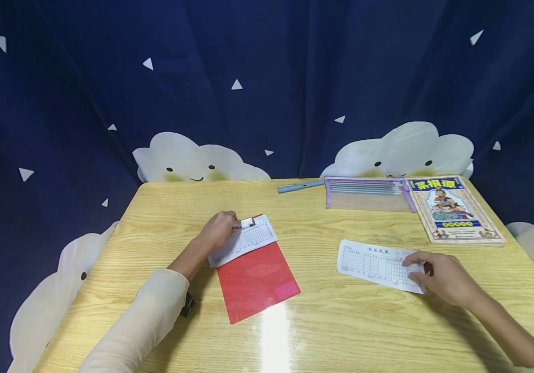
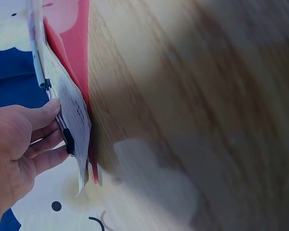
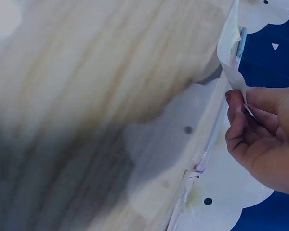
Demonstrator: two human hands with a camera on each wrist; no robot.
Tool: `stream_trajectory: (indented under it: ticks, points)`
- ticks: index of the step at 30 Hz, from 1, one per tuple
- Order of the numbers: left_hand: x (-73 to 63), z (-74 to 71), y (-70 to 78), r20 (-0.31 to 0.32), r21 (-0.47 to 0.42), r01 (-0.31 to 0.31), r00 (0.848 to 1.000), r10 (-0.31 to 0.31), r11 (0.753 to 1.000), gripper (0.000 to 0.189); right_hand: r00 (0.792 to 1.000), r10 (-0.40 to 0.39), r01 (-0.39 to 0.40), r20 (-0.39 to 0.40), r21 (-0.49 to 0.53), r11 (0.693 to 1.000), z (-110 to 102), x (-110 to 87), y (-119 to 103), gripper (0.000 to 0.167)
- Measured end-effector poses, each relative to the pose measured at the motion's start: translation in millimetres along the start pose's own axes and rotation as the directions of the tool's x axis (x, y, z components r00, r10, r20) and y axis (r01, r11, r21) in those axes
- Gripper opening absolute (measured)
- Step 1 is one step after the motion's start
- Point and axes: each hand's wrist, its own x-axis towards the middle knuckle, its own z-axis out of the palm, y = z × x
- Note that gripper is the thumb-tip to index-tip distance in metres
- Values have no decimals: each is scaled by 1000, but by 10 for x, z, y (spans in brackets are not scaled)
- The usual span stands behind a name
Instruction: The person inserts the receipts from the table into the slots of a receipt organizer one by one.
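A red clipboard [image 1: 260,280] lies left of the table's middle, a pink patch near its lower right corner. Printed forms [image 1: 253,235] lie slantwise across its top, by the metal clip [image 1: 248,223]. My left hand [image 1: 222,228] pinches that clip, and in the left wrist view its thumb and fingers [image 2: 48,137] close on the clip's edge beside the stacked paper. To the right, my right hand [image 1: 446,277] pinches the right end of a single printed form [image 1: 369,264] between thumb and fingers. The right wrist view shows this paper [image 3: 233,72] bending up from the fingertips.
At the back lies a blue pen [image 1: 300,186] beside a clear pencil pouch [image 1: 365,202] with purple edging. An illustrated book [image 1: 455,210] sits at the back right. A small black object [image 1: 186,304] is partly hidden by my left sleeve. Behind the table [image 1: 313,331] hangs a dark blue curtain [image 1: 276,62].
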Motion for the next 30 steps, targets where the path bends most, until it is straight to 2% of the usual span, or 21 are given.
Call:
stream_trajectory:
  ticks: [4,8,11,17,20,23,26,30]
  points:
    - [2,9,-12,-21,-8,-13,1000,13,1000,5,996,-34,34,-83,-4,999,-25,41,-32,24]
    - [0,21,-24,-32,-10,-20,999,19,1000,5,978,-61,61,-198,-3,998,-57,105,-71,27]
    - [-3,31,-32,-31,-10,-13,999,13,1000,5,969,-73,78,-237,9,997,-103,160,-118,28]
    - [-9,30,-37,-31,-9,-16,999,15,1000,4,962,-130,139,-239,21,990,-197,279,-260,28]
    - [-9,28,-37,-36,7,-26,999,26,1000,6,963,-134,151,-234,58,987,-218,356,-349,27]
    - [-8,30,-37,-36,21,-34,999,35,999,7,970,-119,150,-212,139,979,-194,450,-443,26]
    - [-4,34,-36,-30,25,-33,999,34,999,6,977,-114,156,-182,237,959,-131,552,-549,27]
    - [-6,30,-31,-24,22,-23,999,24,999,5,981,-139,180,-134,378,908,-33,679,-707,28]
